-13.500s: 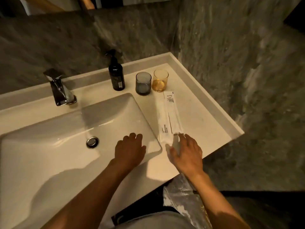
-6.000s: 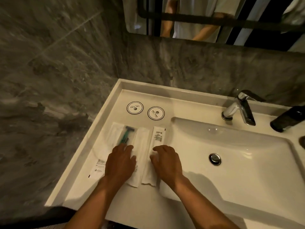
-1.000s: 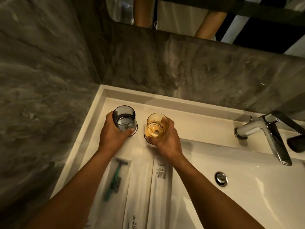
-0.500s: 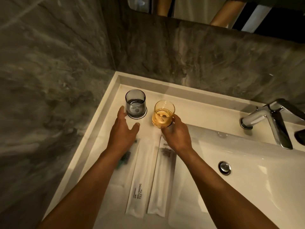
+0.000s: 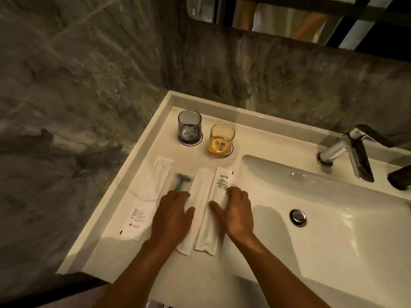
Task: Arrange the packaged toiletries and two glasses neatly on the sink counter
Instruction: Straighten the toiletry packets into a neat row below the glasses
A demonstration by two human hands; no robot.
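A grey glass and an amber glass stand upright on round coasters at the back left corner of the white counter. Several white toiletry packets lie side by side in front of them: a long packet at the left, a razor packet with a green razor, a plain packet and a printed packet nearest the basin. My left hand lies flat on the razor packet and the plain packet. My right hand rests flat on the printed packet, fingers spread.
The sink basin with its drain fills the right side. A chrome faucet stands behind it, and a dark bottle shows at the right edge. Stone walls close the corner; a mirror hangs above.
Both hands have let go of the glasses and drawn back toward me onto the packets. The glasses stay on their coasters.
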